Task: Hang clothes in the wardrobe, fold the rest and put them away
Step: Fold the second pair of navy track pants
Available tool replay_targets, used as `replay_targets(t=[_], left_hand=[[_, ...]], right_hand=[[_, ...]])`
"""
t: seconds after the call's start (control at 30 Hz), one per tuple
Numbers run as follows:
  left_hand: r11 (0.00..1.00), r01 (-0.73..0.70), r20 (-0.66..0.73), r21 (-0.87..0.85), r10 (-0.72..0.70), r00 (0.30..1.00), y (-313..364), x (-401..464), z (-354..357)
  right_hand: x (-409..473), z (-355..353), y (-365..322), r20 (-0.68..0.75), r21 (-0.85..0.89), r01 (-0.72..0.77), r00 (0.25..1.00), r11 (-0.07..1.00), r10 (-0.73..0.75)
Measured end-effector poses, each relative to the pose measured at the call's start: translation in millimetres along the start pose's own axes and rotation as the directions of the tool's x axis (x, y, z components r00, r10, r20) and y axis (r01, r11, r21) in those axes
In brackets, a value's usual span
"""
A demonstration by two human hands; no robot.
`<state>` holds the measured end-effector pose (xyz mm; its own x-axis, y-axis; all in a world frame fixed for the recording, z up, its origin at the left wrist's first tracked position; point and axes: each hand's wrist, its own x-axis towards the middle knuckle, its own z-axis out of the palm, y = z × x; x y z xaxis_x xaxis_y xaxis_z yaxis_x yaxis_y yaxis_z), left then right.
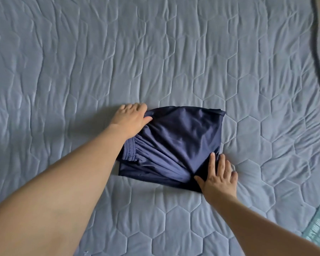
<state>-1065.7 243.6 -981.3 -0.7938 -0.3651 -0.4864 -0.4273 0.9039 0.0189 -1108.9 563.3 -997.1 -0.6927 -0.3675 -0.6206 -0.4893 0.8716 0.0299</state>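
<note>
Garment: navy shorts [175,143], folded small on the bed [155,52].
Left hand [132,118]: grips the far-left corner.
Right hand [219,177]: fingers flat, pinning the near-right corner, likely steadying the fold.

Left hand [131,117]: arm extended forward, palm down, fingers curled over the far-left corner of the folded garment [174,143], thumb on top. Right hand [218,176]: palm down, fingers straight and spread, pressing the near-right corner.
</note>
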Motion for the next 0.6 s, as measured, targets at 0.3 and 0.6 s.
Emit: replay_targets(t=[0.3,0.6], left_hand=[[0.998,-0.005,0.125,-0.057,0.013,0.992,21.3,-4.2,-27.8],[0.886,0.402,0.436,-0.232,-0.275,0.857,-14.1,-39.1,-3.1]], right_hand=[[65.3,-85.9,-8.3,0.083,0.859,-0.152,0.984,0.490,0.159],[100.6,-128.6,-34.5,0.088,0.815,-0.082,0.996,0.573,0.017]])
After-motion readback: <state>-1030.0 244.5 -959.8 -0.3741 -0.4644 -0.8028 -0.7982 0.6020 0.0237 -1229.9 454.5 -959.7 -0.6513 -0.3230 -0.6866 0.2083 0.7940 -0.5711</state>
